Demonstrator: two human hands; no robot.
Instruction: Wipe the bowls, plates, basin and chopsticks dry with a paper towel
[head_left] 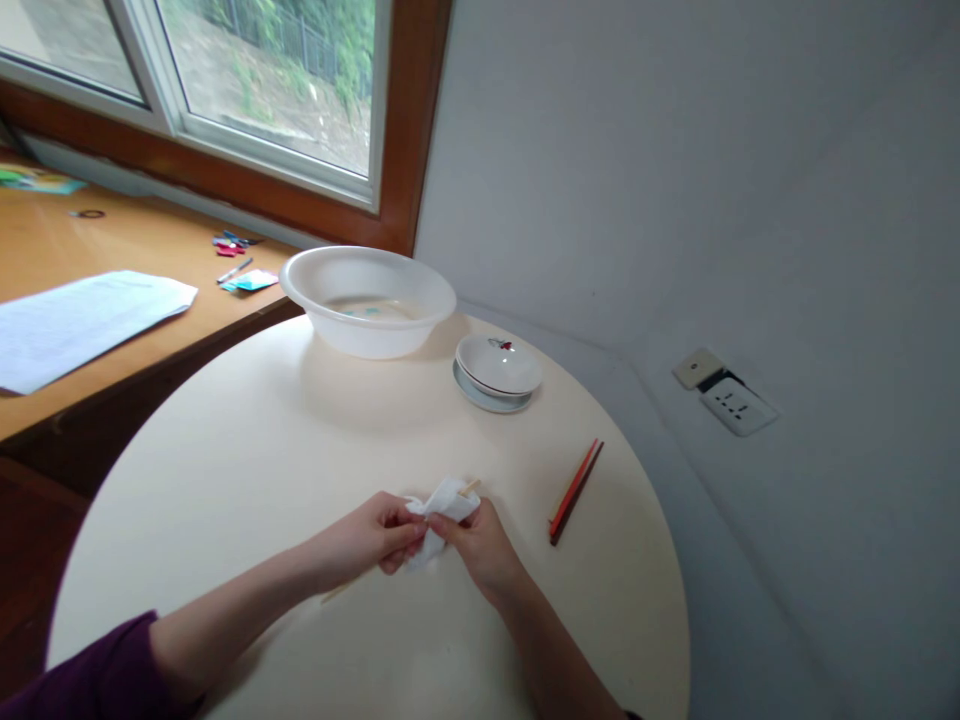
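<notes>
- The left hand [391,532] is closed, its fingers curled around a pale chopstick [470,487] at the edge of a white cloth [450,499].
- The right hand [484,548] is closed too, its thumb pressing the cloth, which is bunched around the chopstick.
- The hands are just beside each other above the near half of a round white table [217,440].
- The chopstick slants through the cloth: one end pokes out above the right hand, and the other shows below the left wrist.
- More chopsticks [576,490], red and dark, lie close together on the table to the right of the hands.
- Beyond the hands, a white bowl [501,365] with a small red mark rests on a stack of dishes [487,402].
- Left of the stack, near the table's far edge, stands a wide whitish basin [367,340]; what is in it is hard to make out.
- At the left, a wooden desk [150,240] bears a large sheet of paper [82,320] and some small items under a window [277,90].
- A socket [739,403] sits on the wall [675,180] at the right.
</notes>
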